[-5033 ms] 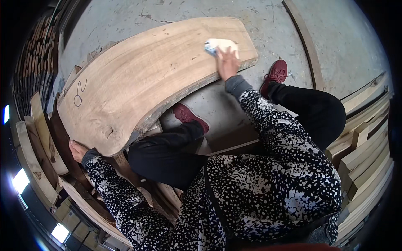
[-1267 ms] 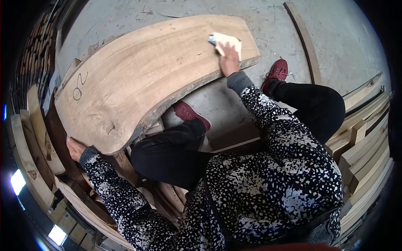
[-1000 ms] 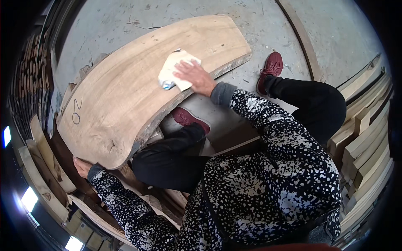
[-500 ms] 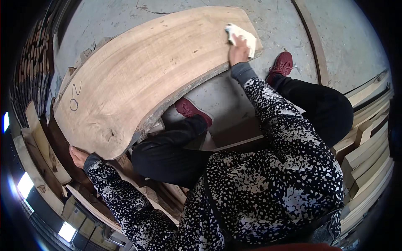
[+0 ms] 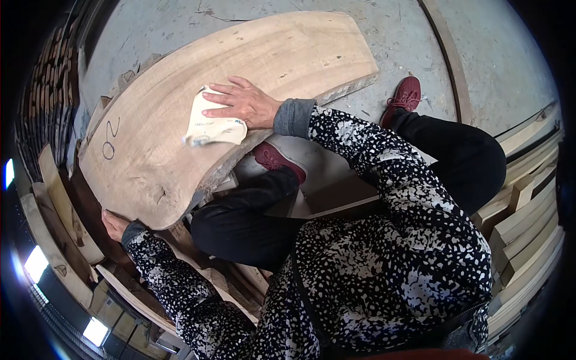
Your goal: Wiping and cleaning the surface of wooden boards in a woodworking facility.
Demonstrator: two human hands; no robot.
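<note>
From my end of the feed, I have the right hand (image 5: 243, 107) laid palm-down, fingers fanned apart and pointing to the person's left, on a cream sheet (image 5: 207, 129). The hand seems to press the sheet rather than pinch it. The sheet lies flat beneath the palm and fingers, showing past the fingertips to the left and spreading toward the body, and it rests on the curved wooden slab (image 5: 258, 57).

What I mainly read is the slab's direction from that hand. Its long axis runs obliquely under the hand: one end stretches away forward and to the right, the other comes back leftward toward the body. Along that nearer stretch, left of the right hand and closer to the body, I see a knot (image 5: 161, 193); a dark drawn mark (image 5: 111, 138) sits further left.

The left hand (image 5: 114, 225) is at the slab's near-left end, seemingly against its edge. Its fingers look close together, but I cannot tell whether they grip. It is well apart from the sheet, so the right hand is clearly the nearer one.
</note>
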